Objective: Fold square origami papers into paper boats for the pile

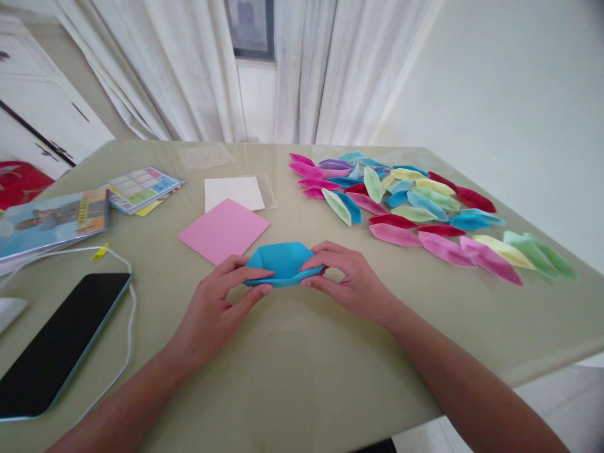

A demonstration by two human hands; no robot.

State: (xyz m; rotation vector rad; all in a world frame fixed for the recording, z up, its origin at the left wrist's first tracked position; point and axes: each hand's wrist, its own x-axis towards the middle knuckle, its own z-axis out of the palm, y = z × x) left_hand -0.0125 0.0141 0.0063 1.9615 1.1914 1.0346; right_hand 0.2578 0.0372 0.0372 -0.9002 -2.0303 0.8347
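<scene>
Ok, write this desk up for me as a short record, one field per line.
Left hand: holds left end of partly folded blue paper
Right hand: holds its right end
Just beyond left hand: pink sheet, lying flat
Right side: many folded paper pieces, various colors
Left side: phone, screen dark; white cable
Background: white curtains

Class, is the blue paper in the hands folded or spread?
Folded. The blue paper has slanted corners and a layered near edge, held between left hand and right hand.
</scene>
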